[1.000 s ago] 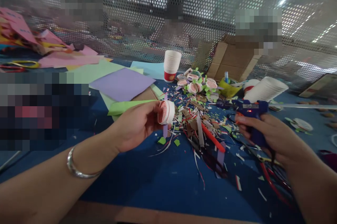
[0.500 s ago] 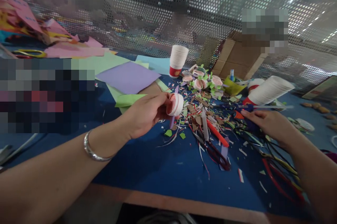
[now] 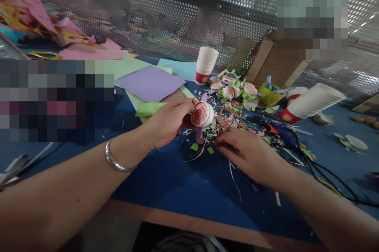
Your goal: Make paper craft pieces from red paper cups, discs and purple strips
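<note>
My left hand (image 3: 174,120) is closed on a small craft made from a cut paper-cup bottom (image 3: 202,114). A red crisscross pattern covers its round face, and purple paper strips (image 3: 199,133) stick out above and below. Close to its right, my right hand (image 3: 241,151) hovers low over the scraps with thumb and fingers pinched together; whatever they hold, if anything, cannot be made out. Beyond that hand lies a dark blue glue gun (image 3: 286,135) with an orange tip, apart from my fingers.
Paper scraps (image 3: 233,116) litter the blue table (image 3: 166,181). Finished-looking cup crafts (image 3: 229,86) pile up behind them. Stacked paper cups (image 3: 207,62) stand at the back; another stack (image 3: 316,100) leans at right. Purple paper (image 3: 151,82) lies left, black cables (image 3: 319,165) right.
My right hand has let go of the glue gun and moved left, close to the cup craft. My left hand has turned the craft so its patterned face shows more.
</note>
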Available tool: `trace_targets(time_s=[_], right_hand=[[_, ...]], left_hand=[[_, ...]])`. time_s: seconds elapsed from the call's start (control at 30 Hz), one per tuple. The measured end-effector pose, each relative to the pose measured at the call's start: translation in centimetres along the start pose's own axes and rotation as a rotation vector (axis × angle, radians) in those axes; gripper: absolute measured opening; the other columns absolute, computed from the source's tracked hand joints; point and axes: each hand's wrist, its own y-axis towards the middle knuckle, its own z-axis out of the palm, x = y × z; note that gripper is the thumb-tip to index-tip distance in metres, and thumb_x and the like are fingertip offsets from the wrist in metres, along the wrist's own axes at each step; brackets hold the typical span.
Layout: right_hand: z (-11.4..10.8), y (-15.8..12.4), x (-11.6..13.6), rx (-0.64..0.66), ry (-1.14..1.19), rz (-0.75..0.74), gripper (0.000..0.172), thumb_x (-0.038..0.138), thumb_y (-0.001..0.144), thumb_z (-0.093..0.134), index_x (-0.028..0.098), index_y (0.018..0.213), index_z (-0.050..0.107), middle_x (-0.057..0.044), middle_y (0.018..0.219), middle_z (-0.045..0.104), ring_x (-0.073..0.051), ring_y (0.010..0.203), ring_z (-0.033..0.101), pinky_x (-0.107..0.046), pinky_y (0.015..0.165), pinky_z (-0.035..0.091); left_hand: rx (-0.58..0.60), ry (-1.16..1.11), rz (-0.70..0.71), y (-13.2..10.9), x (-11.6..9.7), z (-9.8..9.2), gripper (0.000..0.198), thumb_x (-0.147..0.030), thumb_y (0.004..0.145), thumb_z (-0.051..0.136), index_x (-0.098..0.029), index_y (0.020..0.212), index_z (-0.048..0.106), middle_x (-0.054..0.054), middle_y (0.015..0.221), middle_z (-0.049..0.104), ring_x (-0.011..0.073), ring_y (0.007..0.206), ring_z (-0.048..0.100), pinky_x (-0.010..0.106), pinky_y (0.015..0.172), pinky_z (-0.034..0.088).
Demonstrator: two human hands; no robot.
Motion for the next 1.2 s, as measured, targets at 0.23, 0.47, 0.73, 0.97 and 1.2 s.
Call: trace_targets(time_s=[0.23,0.47,0.73,0.97,1.2], right_hand=[[0.8,0.6,-0.2,0.086,-0.069,0.052,0.022,0.013,0.096,0.053,0.018,0.102,0.074,-0.009,0.104,0.073,-0.025,0.095,0.069,-0.042,0.087,0.053],[1.0,0.7,0.3,0.080,-0.032,0.047,0.019,0.014,0.095,0.055,0.019,0.100,0.073,-0.007,0.099,0.073,-0.023,0.089,0.068,-0.038,0.079,0.053],[1.5,0.5,0.5,0.074,0.006,0.069,0.017,0.017,0.097,0.055,0.016,0.100,0.072,-0.009,0.099,0.071,-0.022,0.087,0.066,-0.036,0.077,0.052],[1.7,0.7,0.8,0.035,0.054,0.066,0.012,0.020,0.095,0.060,0.018,0.097,0.072,-0.006,0.097,0.070,-0.018,0.079,0.063,-0.030,0.067,0.049],[1.6,0.2,0.7,0.041,0.071,0.028,0.017,0.017,0.094,0.058,0.018,0.104,0.072,-0.007,0.101,0.068,-0.019,0.086,0.064,-0.032,0.072,0.052]], left_hand=[[-0.001,0.028,0.000,0.0,-0.1,0.1,0.016,-0.014,0.080,0.057,-0.015,0.064,0.058,0.001,0.067,0.056,0.0117,0.063,0.053,0.025,0.062,0.044],[0.037,0.051,0.021,0.1,0.1,-0.2,0.018,-0.016,0.083,0.056,-0.016,0.065,0.058,0.002,0.069,0.058,0.0123,0.063,0.054,0.025,0.063,0.045],[0.013,0.058,0.017,0.0,0.2,-0.2,0.015,-0.016,0.080,0.057,-0.016,0.066,0.057,0.001,0.069,0.058,0.0118,0.063,0.054,0.025,0.061,0.044],[0.006,0.071,0.003,0.1,0.2,-0.2,0.014,-0.018,0.080,0.057,-0.017,0.066,0.057,0.001,0.069,0.058,0.0128,0.063,0.054,0.027,0.062,0.042],[-0.018,0.032,-0.004,-0.1,0.2,-0.1,0.020,-0.016,0.082,0.056,-0.016,0.062,0.057,0.002,0.067,0.059,0.0120,0.059,0.052,0.027,0.060,0.041]])
